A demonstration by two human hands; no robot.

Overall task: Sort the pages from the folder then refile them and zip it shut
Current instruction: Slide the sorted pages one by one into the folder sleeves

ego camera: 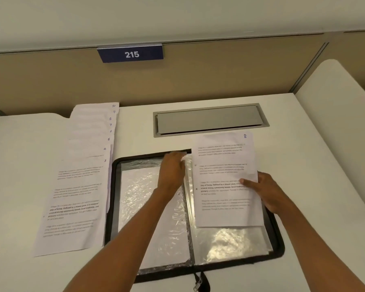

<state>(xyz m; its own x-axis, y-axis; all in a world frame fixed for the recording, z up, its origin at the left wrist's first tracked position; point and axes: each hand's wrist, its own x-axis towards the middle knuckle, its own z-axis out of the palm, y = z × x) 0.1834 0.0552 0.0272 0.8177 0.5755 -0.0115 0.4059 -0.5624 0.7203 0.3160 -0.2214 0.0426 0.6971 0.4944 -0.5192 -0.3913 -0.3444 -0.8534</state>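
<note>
A black zip folder [279, 243] lies open on the desk, its clear plastic sleeves [230, 243] spread on both halves. The left half holds a sleeve with a white sheet [139, 199] inside. My right hand [270, 192] pinches the page numbered 2 [223, 165] at its right edge, over the folder's right half. My left hand [172, 171] grips the top corner of a clear sleeve near the folder's spine. A fanned stack of pages [80, 186], numbered 3 up to 10, lies left of the folder. The zip pull [198, 284] hangs at the folder's near edge.
A grey cable hatch [210, 121] is set in the white desk [314, 144] behind the folder. A beige partition [219, 76] with a blue sign reading 215 [131, 54] closes the back. White side dividers [333, 81] stand at the right.
</note>
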